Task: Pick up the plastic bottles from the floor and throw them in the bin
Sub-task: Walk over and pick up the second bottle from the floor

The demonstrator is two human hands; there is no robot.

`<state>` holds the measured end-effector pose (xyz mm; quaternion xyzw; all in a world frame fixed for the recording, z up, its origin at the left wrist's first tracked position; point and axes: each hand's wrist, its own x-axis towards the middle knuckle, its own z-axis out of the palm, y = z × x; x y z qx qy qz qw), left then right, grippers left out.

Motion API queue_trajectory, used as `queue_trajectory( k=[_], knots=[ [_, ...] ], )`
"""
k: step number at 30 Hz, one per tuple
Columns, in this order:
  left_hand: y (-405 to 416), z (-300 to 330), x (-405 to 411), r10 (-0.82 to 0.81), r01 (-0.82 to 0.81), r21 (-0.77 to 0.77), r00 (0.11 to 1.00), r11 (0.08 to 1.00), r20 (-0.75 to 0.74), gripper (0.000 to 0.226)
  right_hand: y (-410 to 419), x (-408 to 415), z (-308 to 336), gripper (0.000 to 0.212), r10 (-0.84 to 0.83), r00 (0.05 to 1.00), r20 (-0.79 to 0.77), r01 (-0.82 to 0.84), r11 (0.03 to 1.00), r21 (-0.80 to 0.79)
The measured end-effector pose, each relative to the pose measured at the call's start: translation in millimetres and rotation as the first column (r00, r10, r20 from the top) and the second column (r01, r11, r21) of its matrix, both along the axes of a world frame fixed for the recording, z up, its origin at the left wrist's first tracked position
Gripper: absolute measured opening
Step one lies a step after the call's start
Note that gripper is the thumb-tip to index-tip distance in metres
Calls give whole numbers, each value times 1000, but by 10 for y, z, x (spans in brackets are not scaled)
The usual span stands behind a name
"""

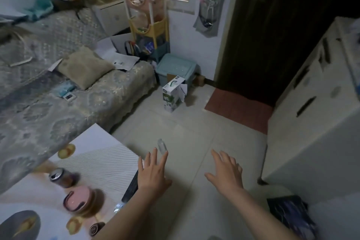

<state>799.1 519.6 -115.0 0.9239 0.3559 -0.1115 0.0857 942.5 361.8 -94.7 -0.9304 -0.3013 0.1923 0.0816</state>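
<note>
A small clear plastic bottle (pixel 162 145) lies on the pale tiled floor just beyond the fingertips of my left hand (pixel 153 171). That hand is spread open, palm down, above the floor with nothing in it. My right hand (pixel 226 170) hovers further right, fingers also apart and empty, over bare tiles. Another clear bottle's top (pixel 118 206) peeks out beside my left forearm at the table's edge. A white and green carton box (pixel 171 94) with paper sticking out of its top stands on the floor by the bed corner; I cannot tell if it is the bin.
A low table (pixel 93 154) with a can (pixel 58 176) and a pink container (pixel 78 198) is at the left. A bed (pixel 58 93) lies behind it. A teal lidded box (pixel 175 68), a red mat (pixel 239 111), a white cabinet (pixel 311 122) and a dark bag (pixel 288 212) ring the floor.
</note>
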Motion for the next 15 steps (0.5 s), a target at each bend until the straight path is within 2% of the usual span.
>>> queue_trajectory(
  k=[7,11,15],
  knots=[
    [623,-321,1136,243,-246,-43,968,968,-66,91,1011,1514,-350,76,267,963,-39,-269,959,-86],
    [804,-507,1651,425,-436,-99,899,895,-108,89,1603,2267,-482,76,446,894,-53,-449,882,-143],
    [1084,-666,2019,551,-570,-132,820,811,-157,90,2220,2819,-645,75,556,825,-103,-565,802,-193]
  ],
)
